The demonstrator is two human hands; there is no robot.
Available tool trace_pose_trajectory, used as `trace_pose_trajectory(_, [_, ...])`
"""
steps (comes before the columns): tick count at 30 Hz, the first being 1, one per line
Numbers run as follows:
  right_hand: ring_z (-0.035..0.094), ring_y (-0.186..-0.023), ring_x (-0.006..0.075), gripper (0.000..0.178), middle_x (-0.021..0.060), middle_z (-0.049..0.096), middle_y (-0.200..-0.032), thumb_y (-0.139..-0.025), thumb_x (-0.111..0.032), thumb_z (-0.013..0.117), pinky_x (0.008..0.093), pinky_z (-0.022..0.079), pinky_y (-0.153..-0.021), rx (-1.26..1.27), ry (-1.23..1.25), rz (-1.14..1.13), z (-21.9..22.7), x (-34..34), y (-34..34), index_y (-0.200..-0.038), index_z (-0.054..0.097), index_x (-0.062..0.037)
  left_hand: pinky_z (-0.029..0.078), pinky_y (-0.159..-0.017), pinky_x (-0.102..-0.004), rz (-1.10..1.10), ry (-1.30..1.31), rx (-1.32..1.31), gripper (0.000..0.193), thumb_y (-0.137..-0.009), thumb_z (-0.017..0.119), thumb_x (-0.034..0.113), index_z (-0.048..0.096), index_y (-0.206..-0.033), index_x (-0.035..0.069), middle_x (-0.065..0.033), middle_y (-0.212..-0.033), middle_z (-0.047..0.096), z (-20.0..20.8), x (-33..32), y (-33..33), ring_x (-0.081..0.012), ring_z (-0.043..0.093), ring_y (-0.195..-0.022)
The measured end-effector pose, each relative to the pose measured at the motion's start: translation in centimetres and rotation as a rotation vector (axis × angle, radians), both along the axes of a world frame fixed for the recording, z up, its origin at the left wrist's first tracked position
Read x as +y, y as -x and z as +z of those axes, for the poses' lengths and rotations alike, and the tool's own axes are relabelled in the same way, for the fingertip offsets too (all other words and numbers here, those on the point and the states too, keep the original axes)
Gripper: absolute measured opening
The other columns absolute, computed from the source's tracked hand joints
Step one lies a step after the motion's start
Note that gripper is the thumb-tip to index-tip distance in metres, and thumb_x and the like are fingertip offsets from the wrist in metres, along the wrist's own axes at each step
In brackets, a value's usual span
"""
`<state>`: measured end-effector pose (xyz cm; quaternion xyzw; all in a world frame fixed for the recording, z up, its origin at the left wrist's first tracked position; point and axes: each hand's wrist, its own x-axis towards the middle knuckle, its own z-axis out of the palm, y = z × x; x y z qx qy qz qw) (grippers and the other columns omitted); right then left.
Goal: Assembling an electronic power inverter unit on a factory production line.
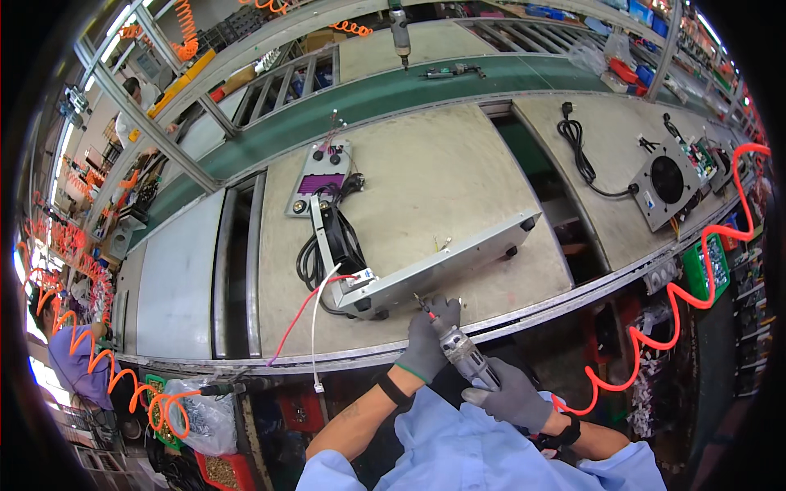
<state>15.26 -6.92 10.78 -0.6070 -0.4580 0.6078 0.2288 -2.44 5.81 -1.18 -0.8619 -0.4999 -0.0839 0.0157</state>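
My right hand (517, 397), in a grey glove, grips the rear of a silver air screwdriver (467, 356). My left hand (423, 348), gloved too, closes around the tool's front end near its bit; whether its fingertips also pinch a screw is too small to tell. Just beyond the bit, a grey sheet-metal housing (446, 266) stands on edge on the bench, black feet showing on its side. A bracket (321, 237) rises at its left end beside a coiled black power cord (348, 237). A red wire (296, 327) and a white wire (314, 348) hang over the bench edge.
Behind the housing lies a panel with a purple window and knobs (322, 180). At right sits a fan assembly (667, 180) with its cord. Orange coiled hoses (675, 327) cross both sides. Another screwdriver (400, 37) hangs above the green belt (368, 98). A person (78, 356) sits far left.
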Motion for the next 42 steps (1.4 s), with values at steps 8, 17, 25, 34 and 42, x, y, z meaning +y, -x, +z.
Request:
trace_pose_trajectory(8, [0.058,-0.059,0.0088,0.043,0.0037,0.060,-0.080,-0.087,-0.028,0.081,0.0278,0.048,-0.052,0.088,0.023,-0.029,0.9,0.8,1.3,-0.117,0.062,-0.0033,0.056,-0.077,-0.0409,-0.084,0.393,-0.569,0.024,-0.094,0.065,0.007,0.065,-0.117,0.001,-0.0177,-0.099,0.070,12.7,-2.5,7.5,-0.0328,0.069,-0.086])
trace_pose_trajectory(17, [0.057,-0.057,0.0083,0.042,0.0036,0.060,-0.075,-0.090,-0.028,0.079,0.0280,0.047,-0.051,0.124,0.032,-0.068,1.0,0.6,2.7,-0.116,0.061,-0.0018,0.052,-0.053,-0.0249,0.243,0.768,-1.083,0.018,-0.098,0.066,0.013,0.071,-0.108,-0.002,-0.0045,-0.089,0.072,22.6,4.7,9.6,-0.0091,0.067,-0.067])
trace_pose_trajectory(25, [0.058,-0.058,0.0084,0.042,0.0038,0.061,-0.075,-0.092,-0.029,0.078,0.0265,0.048,-0.050,0.219,0.154,-0.113,2.0,0.7,3.7,-0.118,0.060,-0.0017,0.043,-0.045,-0.0225,0.324,1.079,-0.661,0.019,-0.095,0.071,0.015,0.073,-0.104,-0.001,-0.0027,-0.068,0.067,21.0,10.9,8.0,-0.0061,0.056,-0.048])
trace_pose_trajectory(34, [0.059,-0.056,0.0087,0.039,0.0038,0.061,-0.074,-0.095,-0.029,0.073,0.0258,0.049,-0.049,0.301,0.219,-0.119,2.3,0.7,4.4,-0.119,0.058,-0.0031,0.036,-0.043,-0.0220,0.241,1.202,-0.485,0.022,-0.095,0.077,0.021,0.075,-0.102,0.000,0.0028,-0.063,0.062,20.3,12.6,7.7,-0.0031,0.051,-0.047])
trace_pose_trajectory(42, [0.058,-0.055,0.0087,0.035,0.0032,0.058,-0.072,-0.097,-0.032,0.070,0.0253,0.049,-0.047,0.358,0.288,-0.099,2.6,0.9,4.1,-0.114,0.055,-0.0047,0.037,-0.043,-0.0231,0.274,1.188,-0.460,0.020,-0.096,0.076,0.021,0.075,-0.100,0.001,0.0033,-0.064,0.062,20.3,12.6,7.6,-0.0026,0.050,-0.048])
